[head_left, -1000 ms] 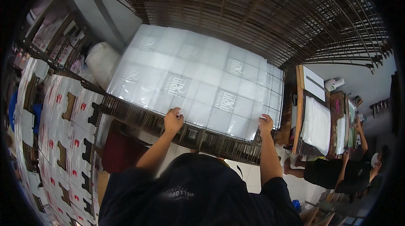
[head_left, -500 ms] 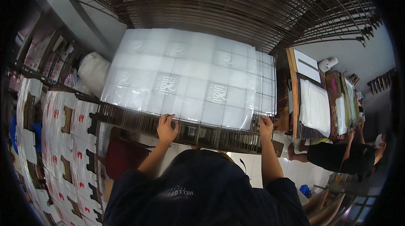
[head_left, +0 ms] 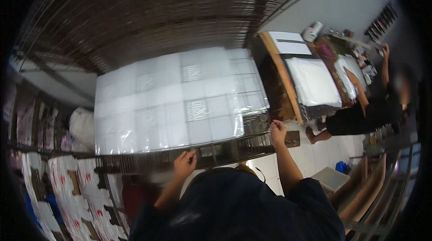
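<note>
Large wire rack (head_left: pixel 234 149) carrying a white plastic-wrapped sheet (head_left: pixel 175 101) printed in squares, held out ahead and above the dark cap (head_left: pixel 234 205). Left hand (head_left: pixel 185 163) at the near edge of the rack, fingers curled round the wire rim. Right hand (head_left: pixel 278 131) at the same edge, further right, fingers clenched on the rim. Beyond the rack's right end, a desk (head_left: pixel 288 83) with white sheets (head_left: pixel 312 81), and another person (head_left: pixel 369 106) reaching over it. Below the rack's left end, red-and-white printed sheets (head_left: pixel 67 191).
</note>
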Available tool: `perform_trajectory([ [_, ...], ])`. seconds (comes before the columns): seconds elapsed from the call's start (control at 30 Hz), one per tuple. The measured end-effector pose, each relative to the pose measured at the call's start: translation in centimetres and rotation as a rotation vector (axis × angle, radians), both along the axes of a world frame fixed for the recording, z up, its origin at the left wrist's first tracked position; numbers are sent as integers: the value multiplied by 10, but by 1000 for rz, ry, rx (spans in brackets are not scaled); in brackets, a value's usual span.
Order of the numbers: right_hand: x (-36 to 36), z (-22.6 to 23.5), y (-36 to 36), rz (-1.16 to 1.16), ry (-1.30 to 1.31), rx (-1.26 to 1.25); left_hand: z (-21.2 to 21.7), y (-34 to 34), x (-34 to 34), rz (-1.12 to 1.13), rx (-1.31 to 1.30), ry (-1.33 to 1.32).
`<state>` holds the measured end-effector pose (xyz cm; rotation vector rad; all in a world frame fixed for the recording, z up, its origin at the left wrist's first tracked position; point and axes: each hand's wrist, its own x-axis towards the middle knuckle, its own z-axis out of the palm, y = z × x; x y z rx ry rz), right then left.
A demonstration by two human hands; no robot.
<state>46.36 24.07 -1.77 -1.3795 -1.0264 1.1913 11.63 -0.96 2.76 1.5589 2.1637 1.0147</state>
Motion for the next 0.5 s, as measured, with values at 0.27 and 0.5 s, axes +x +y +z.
perform_trajectory([
  [0.27, 99, 17, 72, -272, 82, -193, -11, 46, 54, -6, -85, 39],
  [0.5, 217, 25, 154, -460, 542, -122, -5, 96, 114, -76, 27, 71],
])
